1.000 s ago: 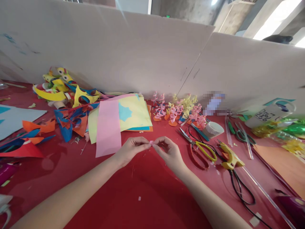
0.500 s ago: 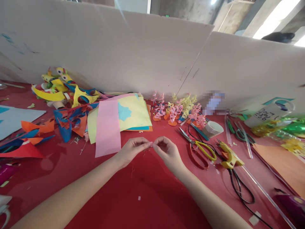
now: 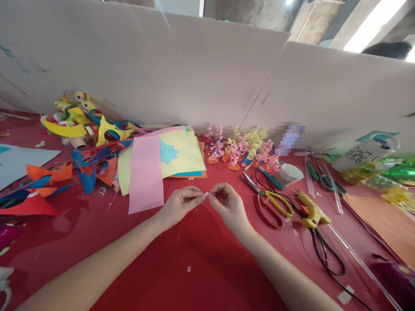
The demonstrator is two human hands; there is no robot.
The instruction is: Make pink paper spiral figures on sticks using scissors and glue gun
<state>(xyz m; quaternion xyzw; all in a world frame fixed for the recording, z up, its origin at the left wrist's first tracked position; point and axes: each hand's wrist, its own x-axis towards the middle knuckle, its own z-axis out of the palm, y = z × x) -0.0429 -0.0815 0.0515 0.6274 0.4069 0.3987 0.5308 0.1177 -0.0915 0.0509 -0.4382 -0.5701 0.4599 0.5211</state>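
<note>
Centre of frame: left hand (image 3: 179, 204) and right hand (image 3: 228, 204), fingertips meeting, both pinching one small pink paper piece (image 3: 206, 195) just above the red table (image 3: 201, 255). Upper left of them: pink paper sheet (image 3: 145, 172) overlapping a yellow sheet (image 3: 181, 153). Right of centre: yellow-handled scissors (image 3: 270, 199), yellow glue gun (image 3: 310, 210). Behind, centre: cluster of pink and yellow paper spirals (image 3: 244, 149).

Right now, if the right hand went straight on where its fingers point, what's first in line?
The small pink piece it pinches, then the left hand, seemingly at the same depth.
</note>
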